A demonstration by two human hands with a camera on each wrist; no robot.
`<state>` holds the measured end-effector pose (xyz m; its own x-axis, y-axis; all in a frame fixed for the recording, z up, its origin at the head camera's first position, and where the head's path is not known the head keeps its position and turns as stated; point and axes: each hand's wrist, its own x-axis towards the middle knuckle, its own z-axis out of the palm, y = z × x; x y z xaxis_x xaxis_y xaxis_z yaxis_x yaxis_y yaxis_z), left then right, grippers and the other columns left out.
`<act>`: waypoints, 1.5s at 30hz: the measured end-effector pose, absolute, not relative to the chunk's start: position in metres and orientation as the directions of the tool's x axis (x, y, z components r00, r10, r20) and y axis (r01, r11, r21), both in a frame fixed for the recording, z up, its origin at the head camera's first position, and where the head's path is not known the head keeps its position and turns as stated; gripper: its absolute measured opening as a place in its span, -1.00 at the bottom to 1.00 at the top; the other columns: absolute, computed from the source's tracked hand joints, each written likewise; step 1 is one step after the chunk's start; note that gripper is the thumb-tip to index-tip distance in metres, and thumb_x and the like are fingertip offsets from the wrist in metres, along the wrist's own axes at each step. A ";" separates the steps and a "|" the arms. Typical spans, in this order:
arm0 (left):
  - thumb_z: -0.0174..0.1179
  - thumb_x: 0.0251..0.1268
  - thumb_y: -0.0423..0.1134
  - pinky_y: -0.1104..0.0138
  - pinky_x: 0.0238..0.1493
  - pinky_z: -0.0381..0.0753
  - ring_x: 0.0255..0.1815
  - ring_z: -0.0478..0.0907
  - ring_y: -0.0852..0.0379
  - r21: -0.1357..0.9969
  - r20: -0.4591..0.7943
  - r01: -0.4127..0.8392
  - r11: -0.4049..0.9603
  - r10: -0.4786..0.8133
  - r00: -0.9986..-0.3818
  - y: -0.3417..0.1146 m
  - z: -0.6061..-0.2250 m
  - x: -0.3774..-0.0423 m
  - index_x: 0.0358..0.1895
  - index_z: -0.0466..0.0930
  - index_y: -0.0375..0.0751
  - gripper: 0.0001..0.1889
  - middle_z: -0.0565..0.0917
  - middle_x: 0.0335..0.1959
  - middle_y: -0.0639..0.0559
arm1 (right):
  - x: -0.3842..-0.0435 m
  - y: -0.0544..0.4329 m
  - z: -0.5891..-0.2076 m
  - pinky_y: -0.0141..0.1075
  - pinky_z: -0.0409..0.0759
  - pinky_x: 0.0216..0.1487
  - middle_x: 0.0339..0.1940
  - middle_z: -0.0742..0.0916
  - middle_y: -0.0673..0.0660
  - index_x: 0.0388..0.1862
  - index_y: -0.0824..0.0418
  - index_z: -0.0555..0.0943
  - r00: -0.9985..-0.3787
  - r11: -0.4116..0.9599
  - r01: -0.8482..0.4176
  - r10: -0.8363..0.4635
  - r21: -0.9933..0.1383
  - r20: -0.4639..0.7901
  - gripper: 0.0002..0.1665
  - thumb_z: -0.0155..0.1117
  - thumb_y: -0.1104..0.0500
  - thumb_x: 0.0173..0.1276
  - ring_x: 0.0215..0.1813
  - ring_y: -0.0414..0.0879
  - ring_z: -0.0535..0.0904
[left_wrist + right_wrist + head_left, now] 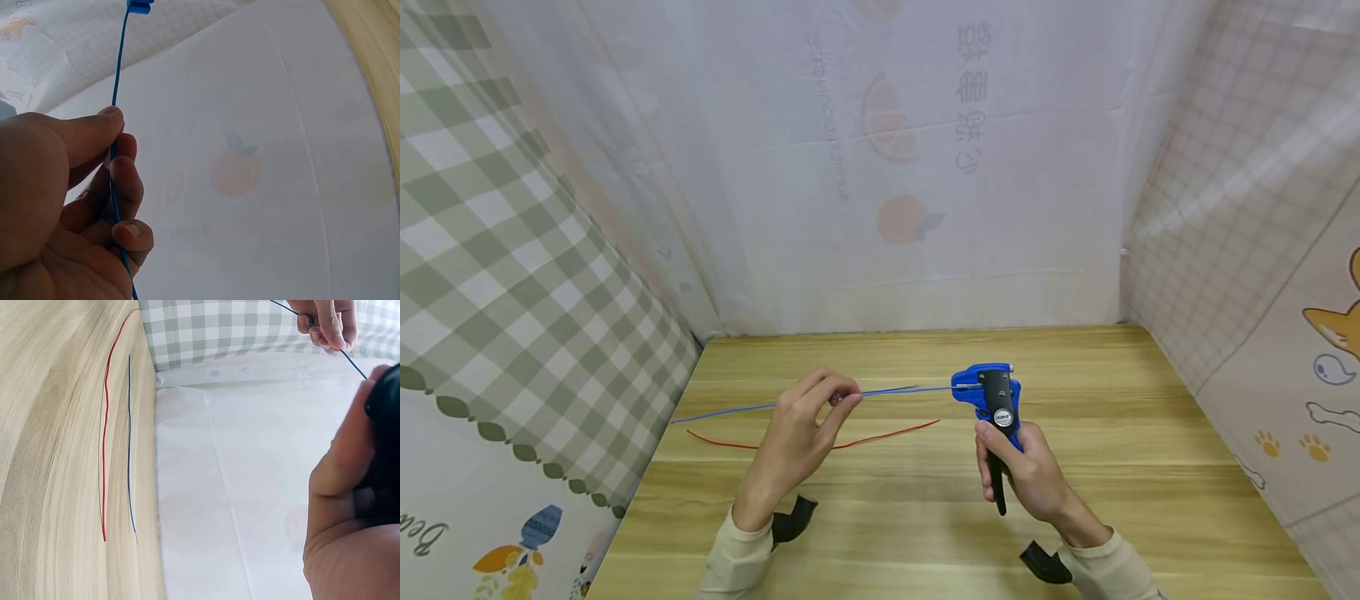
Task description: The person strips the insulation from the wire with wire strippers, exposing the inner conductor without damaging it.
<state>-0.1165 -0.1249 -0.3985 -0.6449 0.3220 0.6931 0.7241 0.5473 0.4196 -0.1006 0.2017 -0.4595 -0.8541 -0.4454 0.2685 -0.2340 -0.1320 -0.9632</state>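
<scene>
In the head view my right hand (1036, 475) grips a blue and black wire stripper (997, 396) by its handles, its head turned up and its mouth facing left. Between thumb and fingertips my left hand (801, 429) pinches a blue wire (118, 69). From there the wire runs nearly straight to the right, its end in the stripper's mouth. In the left wrist view the wire's other part passes down along the curled fingers. The right wrist view shows only the dark side of the stripper, close to the right thumb.
A red wire (105, 444) and a second blue wire (129, 444), with a thin bare end, lie on the wooden table (1112, 417). White patterned sheeting (910, 283) stands behind the table. Green checked cloth (550, 250) hangs on the left.
</scene>
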 end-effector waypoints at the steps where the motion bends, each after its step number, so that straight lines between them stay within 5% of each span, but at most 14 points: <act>1: 0.48 0.47 -0.48 0.32 -0.18 0.80 -0.23 0.70 0.20 0.423 0.690 0.721 0.549 0.320 -0.649 -0.125 -0.398 -0.116 -0.13 0.79 -0.20 -0.89 0.76 -0.21 0.04 | -0.101 0.202 -0.460 -0.08 0.68 -0.63 -0.62 0.55 0.46 -0.36 0.43 0.54 -0.853 -0.135 -0.232 -0.447 -0.963 0.268 -0.47 -0.18 0.31 0.89 -0.68 0.06 0.63; 6: 0.47 0.48 -0.47 0.44 -0.12 0.74 -0.21 0.69 0.21 0.434 0.683 0.712 0.551 0.314 -0.659 -0.128 -0.398 -0.117 -0.13 0.78 -0.19 -0.89 0.75 -0.20 0.05 | -0.101 0.202 -0.460 -0.05 0.78 -0.52 -0.55 0.62 0.42 -0.26 0.46 0.57 -0.846 -0.153 -0.224 -0.459 -0.962 0.270 -0.51 -0.19 0.31 0.90 -0.59 0.00 0.71; 11: 0.47 0.48 -0.48 0.47 -0.11 0.72 -0.21 0.68 0.21 0.431 0.689 0.715 0.550 0.311 -0.655 -0.129 -0.397 -0.117 -0.13 0.77 -0.20 -0.88 0.75 -0.20 0.04 | -0.101 0.204 -0.460 0.01 0.88 -0.32 -0.41 0.77 0.13 -0.14 0.68 0.51 -0.832 -0.171 -0.206 -0.488 -0.963 0.265 -0.52 -0.20 0.31 0.90 -0.42 -0.06 0.84; 15: 0.46 0.50 -0.48 0.53 -0.07 0.70 -0.21 0.69 0.20 0.438 0.688 0.715 0.545 0.308 -0.657 -0.130 -0.396 -0.118 -0.13 0.77 -0.20 -0.89 0.76 -0.19 0.03 | -0.101 0.204 -0.460 0.04 0.91 -0.25 -0.32 0.80 0.03 -0.09 0.56 0.58 -0.824 -0.167 -0.211 -0.500 -0.963 0.267 -0.56 -0.19 0.32 0.90 -0.34 -0.05 0.87; 18: 0.46 0.50 -0.48 0.53 -0.07 0.70 -0.21 0.70 0.19 0.436 0.691 0.717 0.544 0.307 -0.654 -0.130 -0.397 -0.118 -0.13 0.77 -0.20 -0.89 0.76 -0.19 0.03 | -0.101 0.205 -0.460 0.05 0.91 -0.24 -0.31 0.80 0.04 -0.08 0.45 0.62 -0.822 -0.164 -0.213 -0.503 -0.963 0.267 -0.58 -0.19 0.32 0.90 -0.33 -0.04 0.88; 25: 0.46 0.49 -0.49 0.45 -0.12 0.72 -0.21 0.68 0.20 0.435 0.695 0.705 0.560 0.289 -0.658 -0.131 -0.398 -0.119 -0.15 0.75 -0.21 -0.88 0.75 -0.20 0.03 | -0.102 0.205 -0.461 0.03 0.91 -0.24 -0.34 0.79 0.07 -0.12 0.59 0.56 -0.814 -0.163 -0.206 -0.519 -0.965 0.262 -0.56 -0.18 0.33 0.89 -0.32 -0.06 0.88; 34: 0.46 0.51 -0.46 0.39 -0.13 0.76 -0.20 0.69 0.20 0.438 0.685 0.699 0.565 0.293 -0.667 -0.131 -0.398 -0.119 -0.15 0.77 -0.20 -0.91 0.76 -0.18 0.04 | -0.102 0.204 -0.460 0.03 0.91 -0.25 -0.38 0.71 0.41 -0.15 0.47 0.61 -0.791 -0.168 -0.208 -0.550 -0.964 0.267 -0.55 -0.21 0.34 0.89 -0.33 0.00 0.89; 45: 0.46 0.47 -0.51 0.29 -0.19 0.80 -0.23 0.70 0.19 0.418 0.706 0.714 0.562 0.294 -0.644 -0.132 -0.402 -0.120 -0.17 0.78 -0.20 -0.88 0.76 -0.21 0.04 | -0.101 0.203 -0.458 0.01 0.90 -0.26 -0.42 0.70 0.40 -0.17 0.50 0.60 -0.781 -0.195 -0.232 -0.547 -0.953 0.302 -0.55 -0.21 0.37 0.87 -0.39 0.00 0.85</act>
